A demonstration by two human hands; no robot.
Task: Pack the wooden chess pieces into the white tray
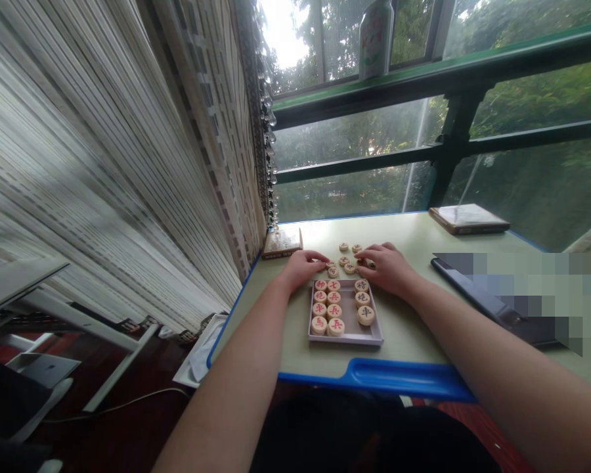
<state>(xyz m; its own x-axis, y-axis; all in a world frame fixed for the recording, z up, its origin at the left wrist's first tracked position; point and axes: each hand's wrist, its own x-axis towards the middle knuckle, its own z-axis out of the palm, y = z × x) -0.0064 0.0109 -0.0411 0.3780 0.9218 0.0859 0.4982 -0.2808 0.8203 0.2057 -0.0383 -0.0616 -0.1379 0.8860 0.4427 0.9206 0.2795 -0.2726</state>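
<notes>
A shallow grey tray lies on the pale green desk and holds several round wooden chess pieces with red and black characters, set in columns. More loose pieces lie on the desk just beyond the tray. My left hand rests at the tray's far left corner, fingers curled toward a loose piece. My right hand sits at the tray's far right corner, fingers bent over the loose pieces; whether it holds one is hidden.
A small box lies at the desk's far left by the curtain. A book sits at the far right, a dark tablet at the right. The desk's blue front rim has a groove. Window behind.
</notes>
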